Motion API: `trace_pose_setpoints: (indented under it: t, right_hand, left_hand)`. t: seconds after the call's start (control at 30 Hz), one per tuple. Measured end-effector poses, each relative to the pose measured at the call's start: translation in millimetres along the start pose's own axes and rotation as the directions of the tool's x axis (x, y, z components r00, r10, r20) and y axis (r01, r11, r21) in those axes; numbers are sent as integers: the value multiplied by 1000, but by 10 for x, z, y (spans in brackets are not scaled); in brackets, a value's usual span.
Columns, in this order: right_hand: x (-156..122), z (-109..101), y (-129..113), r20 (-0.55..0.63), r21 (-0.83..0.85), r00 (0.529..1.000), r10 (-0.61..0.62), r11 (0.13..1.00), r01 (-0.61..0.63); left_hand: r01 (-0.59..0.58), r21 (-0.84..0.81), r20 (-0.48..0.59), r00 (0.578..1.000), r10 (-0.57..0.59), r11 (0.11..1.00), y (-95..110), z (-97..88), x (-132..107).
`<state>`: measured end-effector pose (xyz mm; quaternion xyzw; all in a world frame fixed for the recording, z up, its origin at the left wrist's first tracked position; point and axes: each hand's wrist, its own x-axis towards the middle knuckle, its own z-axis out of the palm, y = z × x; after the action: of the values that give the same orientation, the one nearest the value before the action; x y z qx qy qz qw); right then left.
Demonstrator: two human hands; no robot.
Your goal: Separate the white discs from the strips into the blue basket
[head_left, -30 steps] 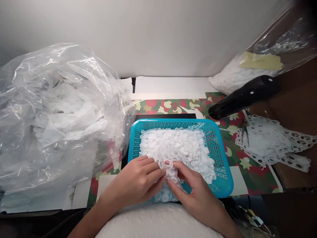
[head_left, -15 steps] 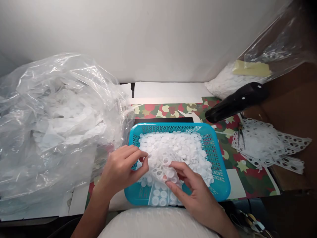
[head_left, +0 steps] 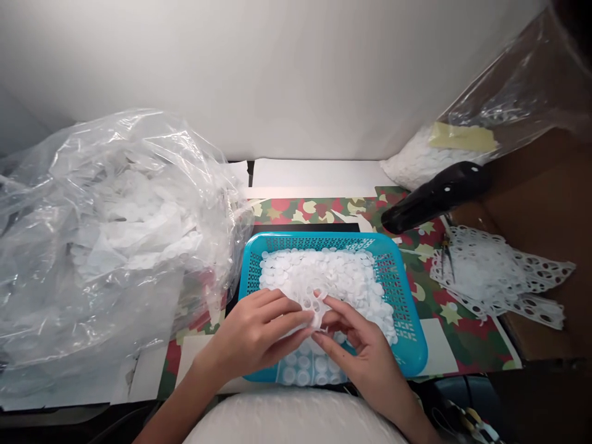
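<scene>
- Left hand (head_left: 259,327) and right hand (head_left: 369,350) both pinched on perforated white sheet (head_left: 317,319), above blue basket (head_left: 319,235) of white discs (head_left: 370,302).
- Best gripped near the holes, kept low over the basket.

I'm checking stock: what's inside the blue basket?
White discs lie piled in the basket. The left hand and right hand touch a holed white sheet over its near side. The pile hides its lower discs and the floor beneath.
</scene>
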<state>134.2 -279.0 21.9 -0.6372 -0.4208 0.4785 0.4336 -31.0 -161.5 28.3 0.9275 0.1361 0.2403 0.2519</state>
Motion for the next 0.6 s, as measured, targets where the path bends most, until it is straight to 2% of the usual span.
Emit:
trace_pose_setpoints:
  t: [0.17, 0.33, 0.5, 0.6]
  right_hand:
    - [-5, 13, -34, -35, -107, 999, -29, 994, 25]
    - [-16, 8, -55, 15, -196, 997, -77, 978, 78]
    - [-24, 12, -72, 31, -191, 991, -127, 973, 130]
    - [-19, 26, -36, -13, -154, 990, -138, 979, 135]
  left_hand:
    - [-24, -15, 30, 999, 24, 1000, 17, 62, -30]
    - [-41, 6, 38, 998, 41, 999, 39, 75, -46]
    - [-30, 87, -72, 997, 36, 996, 48, 101, -57]
    - [72, 105, -143, 988, -57, 992, -35, 47, -79]
